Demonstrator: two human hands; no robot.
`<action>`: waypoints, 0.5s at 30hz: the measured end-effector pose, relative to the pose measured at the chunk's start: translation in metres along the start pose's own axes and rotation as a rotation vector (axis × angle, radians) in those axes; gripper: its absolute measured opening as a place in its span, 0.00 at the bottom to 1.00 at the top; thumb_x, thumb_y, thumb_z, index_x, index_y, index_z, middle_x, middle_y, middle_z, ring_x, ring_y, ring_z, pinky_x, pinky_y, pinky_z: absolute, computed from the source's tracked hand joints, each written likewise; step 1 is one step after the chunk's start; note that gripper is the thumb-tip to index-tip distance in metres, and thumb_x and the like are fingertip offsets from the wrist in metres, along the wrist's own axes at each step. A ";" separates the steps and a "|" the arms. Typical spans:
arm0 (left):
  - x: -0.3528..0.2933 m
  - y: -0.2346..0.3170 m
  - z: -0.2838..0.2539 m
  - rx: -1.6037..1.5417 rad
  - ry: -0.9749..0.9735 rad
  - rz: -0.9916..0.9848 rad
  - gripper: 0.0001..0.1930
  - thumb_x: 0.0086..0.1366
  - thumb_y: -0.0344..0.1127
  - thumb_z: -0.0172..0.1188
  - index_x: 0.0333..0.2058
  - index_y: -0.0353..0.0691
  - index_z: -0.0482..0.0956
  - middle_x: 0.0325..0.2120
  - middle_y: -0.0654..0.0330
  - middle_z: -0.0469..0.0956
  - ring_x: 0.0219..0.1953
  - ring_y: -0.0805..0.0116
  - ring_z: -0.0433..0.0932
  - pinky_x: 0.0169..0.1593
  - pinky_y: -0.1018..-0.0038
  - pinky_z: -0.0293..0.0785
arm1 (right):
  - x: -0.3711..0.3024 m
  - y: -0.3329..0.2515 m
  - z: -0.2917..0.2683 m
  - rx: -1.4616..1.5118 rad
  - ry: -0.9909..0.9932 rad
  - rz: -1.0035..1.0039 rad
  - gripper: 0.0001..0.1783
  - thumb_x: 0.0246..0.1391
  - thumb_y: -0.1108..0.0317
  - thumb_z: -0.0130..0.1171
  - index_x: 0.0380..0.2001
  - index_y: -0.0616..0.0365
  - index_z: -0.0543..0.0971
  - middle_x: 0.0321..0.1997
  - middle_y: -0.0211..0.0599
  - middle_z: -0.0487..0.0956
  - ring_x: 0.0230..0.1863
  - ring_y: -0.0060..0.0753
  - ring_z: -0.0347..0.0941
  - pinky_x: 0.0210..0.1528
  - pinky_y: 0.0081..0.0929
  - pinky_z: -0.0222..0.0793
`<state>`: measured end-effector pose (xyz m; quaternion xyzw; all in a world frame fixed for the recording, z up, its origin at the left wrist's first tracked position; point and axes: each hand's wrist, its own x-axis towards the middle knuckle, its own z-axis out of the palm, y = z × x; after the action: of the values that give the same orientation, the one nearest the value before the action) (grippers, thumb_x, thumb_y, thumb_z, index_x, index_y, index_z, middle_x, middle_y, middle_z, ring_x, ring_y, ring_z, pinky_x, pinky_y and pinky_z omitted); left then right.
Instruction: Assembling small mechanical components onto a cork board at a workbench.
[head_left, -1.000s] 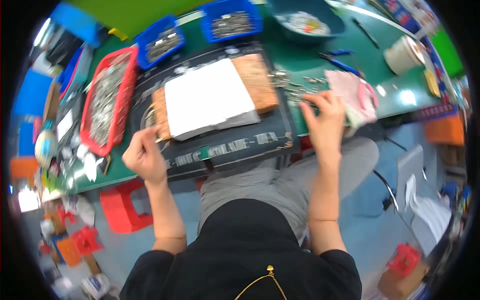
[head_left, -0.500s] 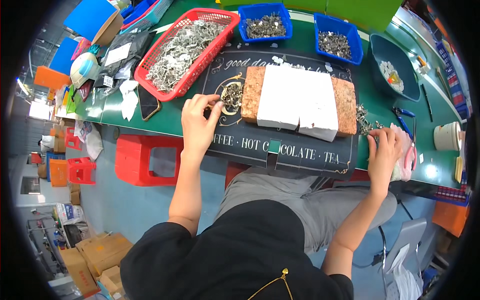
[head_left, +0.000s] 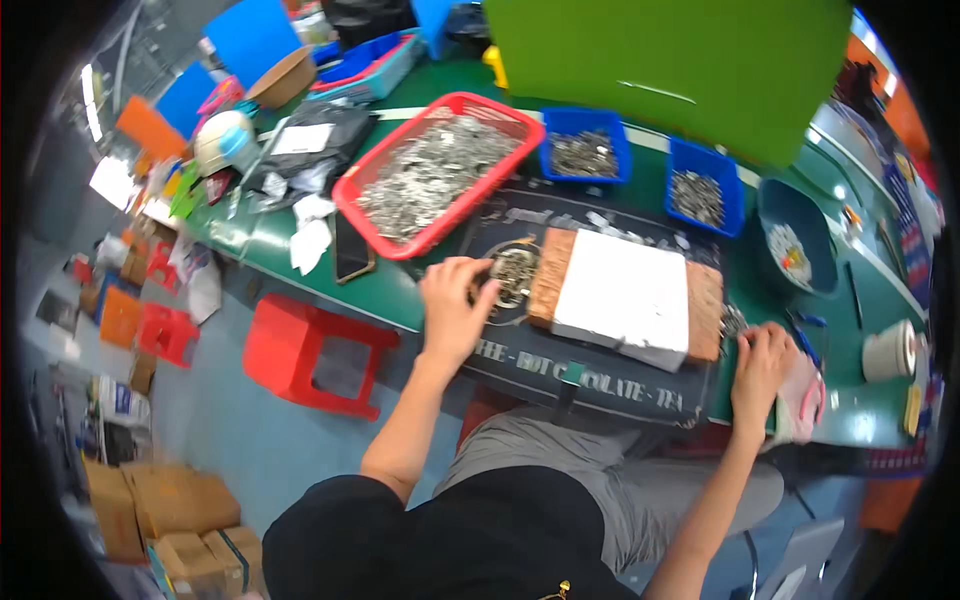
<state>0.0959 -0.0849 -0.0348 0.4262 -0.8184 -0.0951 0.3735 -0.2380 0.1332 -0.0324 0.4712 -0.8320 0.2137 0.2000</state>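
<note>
Centrally, white-lettered black mat (head_left: 622, 401), left fingers (head_left: 488, 294) slightly apart, seemingly empty, beside metal parts (head_left: 516, 270), right fingers' (head_left: 762, 338) hold unclear.

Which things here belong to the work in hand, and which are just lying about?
Likely in use: metal bits by the left hand and right hand; white block; red basket; blue trays.
Likely lying about: phone; red stool; white tub.

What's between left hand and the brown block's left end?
Head view: pile of small metal parts on the black mat, between left hand and brown block.
</note>
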 end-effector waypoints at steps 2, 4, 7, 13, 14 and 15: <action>0.000 -0.001 -0.007 0.034 0.045 0.010 0.12 0.57 0.34 0.63 0.40 0.42 0.80 0.37 0.59 0.76 0.43 0.60 0.71 0.49 0.66 0.62 | 0.012 0.004 0.003 0.049 0.027 -0.078 0.07 0.50 0.71 0.61 0.34 0.58 0.75 0.44 0.41 0.71 0.50 0.49 0.63 0.54 0.41 0.58; 0.001 -0.001 -0.014 0.037 0.032 0.006 0.11 0.58 0.34 0.63 0.40 0.41 0.80 0.38 0.59 0.76 0.44 0.60 0.71 0.50 0.66 0.62 | 0.020 -0.001 -0.002 0.142 0.014 -0.079 0.08 0.48 0.71 0.63 0.32 0.58 0.76 0.43 0.40 0.72 0.50 0.47 0.63 0.54 0.40 0.59; 0.011 0.005 -0.017 0.071 0.003 0.087 0.11 0.60 0.37 0.62 0.40 0.43 0.79 0.38 0.61 0.75 0.44 0.60 0.70 0.51 0.65 0.60 | 0.020 0.005 -0.013 0.216 0.005 -0.049 0.08 0.44 0.71 0.66 0.30 0.57 0.78 0.41 0.36 0.74 0.50 0.45 0.64 0.53 0.39 0.60; 0.063 0.031 -0.012 -0.093 -0.116 0.251 0.07 0.60 0.33 0.60 0.37 0.38 0.79 0.34 0.59 0.77 0.39 0.58 0.73 0.46 0.65 0.65 | 0.019 0.013 -0.026 0.386 -0.072 -0.065 0.06 0.42 0.75 0.65 0.27 0.59 0.79 0.33 0.33 0.78 0.41 0.37 0.70 0.45 0.33 0.65; 0.074 0.036 -0.009 -0.111 -0.157 0.255 0.07 0.60 0.32 0.60 0.37 0.38 0.79 0.33 0.58 0.78 0.38 0.58 0.74 0.44 0.65 0.66 | 0.015 0.013 -0.027 0.390 -0.077 -0.064 0.06 0.42 0.75 0.65 0.27 0.59 0.79 0.33 0.33 0.78 0.41 0.37 0.70 0.45 0.33 0.65; 0.085 0.041 -0.007 -0.129 -0.197 0.259 0.07 0.60 0.31 0.60 0.36 0.37 0.78 0.32 0.57 0.78 0.36 0.57 0.75 0.43 0.65 0.68 | 0.011 0.013 -0.028 0.423 -0.030 -0.013 0.06 0.43 0.75 0.65 0.28 0.59 0.79 0.31 0.33 0.78 0.39 0.36 0.70 0.43 0.31 0.66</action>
<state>0.0444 -0.1236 0.0342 0.2810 -0.8913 -0.1398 0.3272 -0.2512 0.1468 -0.0057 0.5113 -0.7686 0.3750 0.0856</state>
